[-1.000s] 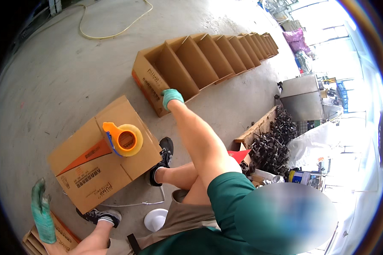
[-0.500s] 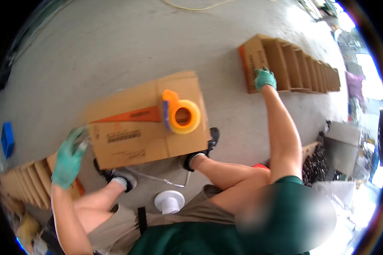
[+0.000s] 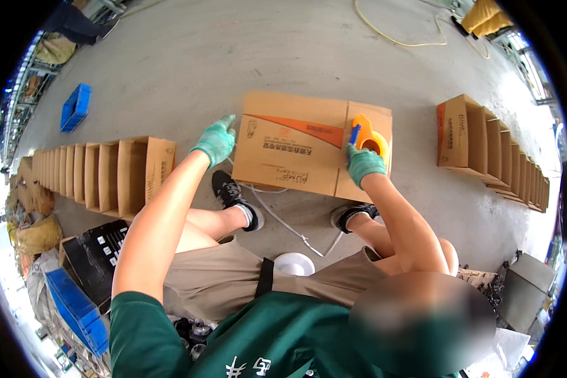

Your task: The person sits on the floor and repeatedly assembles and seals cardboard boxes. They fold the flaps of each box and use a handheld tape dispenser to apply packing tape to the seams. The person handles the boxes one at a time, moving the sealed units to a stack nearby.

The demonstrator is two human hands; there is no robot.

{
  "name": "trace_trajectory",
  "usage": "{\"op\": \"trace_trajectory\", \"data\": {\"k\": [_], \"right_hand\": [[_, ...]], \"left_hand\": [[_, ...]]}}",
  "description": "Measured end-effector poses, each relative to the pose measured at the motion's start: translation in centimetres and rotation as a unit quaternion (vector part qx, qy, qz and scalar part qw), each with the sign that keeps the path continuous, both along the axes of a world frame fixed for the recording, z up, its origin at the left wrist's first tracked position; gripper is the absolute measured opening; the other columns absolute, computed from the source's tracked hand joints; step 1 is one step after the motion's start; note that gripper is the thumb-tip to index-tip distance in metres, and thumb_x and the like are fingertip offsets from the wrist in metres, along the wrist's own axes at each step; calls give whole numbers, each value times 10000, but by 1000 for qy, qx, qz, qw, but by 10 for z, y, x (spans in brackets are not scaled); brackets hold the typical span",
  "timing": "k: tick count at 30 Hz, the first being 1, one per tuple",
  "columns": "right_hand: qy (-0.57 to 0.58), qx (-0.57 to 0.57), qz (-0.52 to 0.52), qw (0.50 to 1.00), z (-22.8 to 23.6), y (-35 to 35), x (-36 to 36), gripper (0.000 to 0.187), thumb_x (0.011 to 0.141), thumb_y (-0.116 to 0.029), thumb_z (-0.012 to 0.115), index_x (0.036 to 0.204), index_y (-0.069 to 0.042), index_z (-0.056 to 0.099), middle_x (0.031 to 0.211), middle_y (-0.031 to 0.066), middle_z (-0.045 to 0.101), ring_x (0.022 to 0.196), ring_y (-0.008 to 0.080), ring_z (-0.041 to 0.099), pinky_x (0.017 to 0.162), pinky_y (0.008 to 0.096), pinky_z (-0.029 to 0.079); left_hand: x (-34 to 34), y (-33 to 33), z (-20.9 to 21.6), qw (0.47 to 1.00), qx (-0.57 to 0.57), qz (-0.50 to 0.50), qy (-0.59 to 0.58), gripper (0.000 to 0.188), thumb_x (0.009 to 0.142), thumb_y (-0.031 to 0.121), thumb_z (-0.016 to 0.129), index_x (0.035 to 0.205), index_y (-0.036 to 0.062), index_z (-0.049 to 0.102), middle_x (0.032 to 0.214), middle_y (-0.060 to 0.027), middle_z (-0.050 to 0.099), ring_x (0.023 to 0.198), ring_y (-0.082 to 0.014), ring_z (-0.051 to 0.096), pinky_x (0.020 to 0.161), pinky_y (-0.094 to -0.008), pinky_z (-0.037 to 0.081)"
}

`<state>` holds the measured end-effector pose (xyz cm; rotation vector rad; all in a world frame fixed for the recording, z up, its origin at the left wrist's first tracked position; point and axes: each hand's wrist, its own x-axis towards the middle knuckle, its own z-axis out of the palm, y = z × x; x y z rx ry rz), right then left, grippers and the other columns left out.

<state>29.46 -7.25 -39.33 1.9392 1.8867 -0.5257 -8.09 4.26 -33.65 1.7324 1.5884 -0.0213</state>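
Note:
A brown cardboard box [image 3: 296, 165] with an orange stripe lies before my feet, flaps down on its top side. On its right part sits an orange tape dispenser [image 3: 362, 123] with a blue edge, holding a roll of tape. My right hand [image 3: 366, 166], in a green glove, has its fingers round the dispenser's near left side; the fingertips are partly hidden. My left hand [image 3: 217, 142], also gloved in green, is beside the box's left edge with fingers stretched forward. Nothing shows in it, and contact with the box is unclear.
Rows of open cardboard cartons stand to the left [image 3: 160, 165] and right [image 3: 455, 135]. A blue bin [image 3: 75, 108] lies far left, a blue crate [image 3: 75, 309] near left. A yellow hose [image 3: 400, 41] crosses the far floor. Other people's legs [image 3: 75, 25] show at the far edges.
My right hand has left the right-hand row of cartons and come to the tape dispenser on the box. My left hand stays by the box's left edge. The view has turned.

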Motion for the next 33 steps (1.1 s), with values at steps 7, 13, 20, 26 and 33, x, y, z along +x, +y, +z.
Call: {"op": "trace_trajectory", "data": {"k": [7, 13, 20, 26, 33], "right_hand": [[132, 123, -85, 980, -35, -8, 0, 417, 895, -58, 570, 1293, -180, 577, 1050, 244, 644, 960, 414, 661, 811, 487, 535], [120, 151, -64, 979, -35, -7, -14, 389, 875, -36, 582, 1239, -172, 599, 1055, 242, 622, 959, 417, 655, 806, 496, 532], [163, 171, -133, 963, -47, -2, 9, 261, 882, -126, 626, 1141, -148, 649, 1013, 227, 674, 921, 387, 665, 787, 458, 531], [234, 163, -326, 901, -22, -1, 5, 262, 899, -250, 658, 1131, -129, 665, 995, 106, 710, 925, 290, 662, 815, 380, 524], [121, 133, -403, 897, -65, -6, 23, 494, 880, -353, 693, 1312, -166, 545, 1166, 144, 685, 953, 342, 666, 867, 418, 535]], "left_hand": [[-19, -7, -106, 983, -87, 156, -35, 409, 1000, 194, 474, 1369, 27, 525, 1191, -194, 655, 1041, -290, 619, 950, -348, 466], [-42, -28, -159, 977, 149, 152, 0, 454, 931, 246, 625, 1320, 17, 580, 1055, -167, 694, 917, -225, 655, 854, -346, 508], [-8, -2, -77, 902, -74, 266, -333, 350, 903, 137, 631, 1232, 21, 603, 1065, -97, 673, 905, -199, 626, 846, -366, 523], [-85, 35, 10, 914, 17, 299, -275, 343, 895, 36, 572, 1237, 29, 577, 1122, -111, 649, 958, -212, 625, 882, -373, 531], [-131, 44, 49, 915, 70, 309, -249, 532, 903, -33, 493, 1422, 83, 472, 1248, -103, 613, 1074, -233, 617, 899, -402, 552]]}}
